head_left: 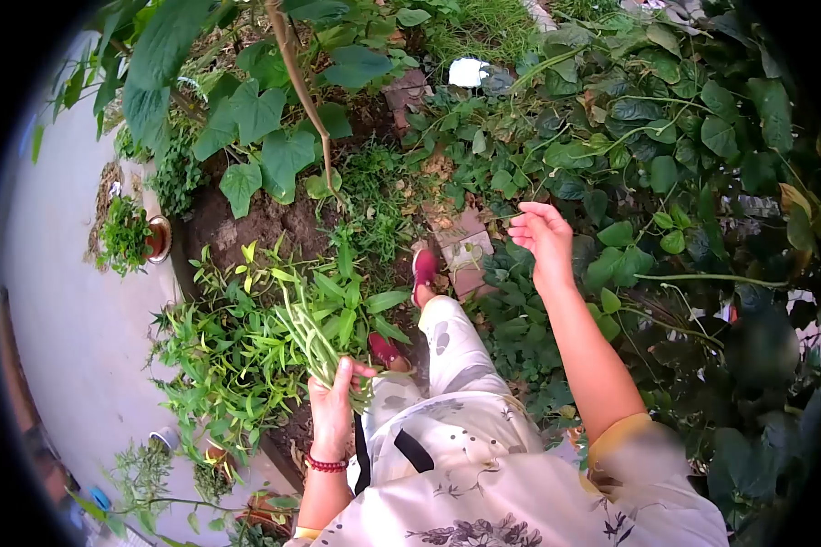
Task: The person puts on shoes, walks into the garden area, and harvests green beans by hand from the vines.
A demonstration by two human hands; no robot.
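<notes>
My left hand [334, 401] is closed around a bunch of long green beans [306, 330], which point up and away from my body. A red bead bracelet [326, 464] circles that wrist. Stretched forward on the right, my right hand [540, 239] is beside the leafy bean vines [602, 173]. Its fingers are bent together, and a thin green strand [500, 217] runs left from the fingertips. Whether it is a bean or a stem, I cannot tell. One long bean [711, 277] hangs among the leaves farther right.
Paving bricks [467, 252] form a narrow path before my red shoes [424, 267]. Leafy plants [237, 346] crowd the left side, and a bare stalk [301, 77] slants down ahead. A potted plant [126, 239] stands on the concrete [55, 255].
</notes>
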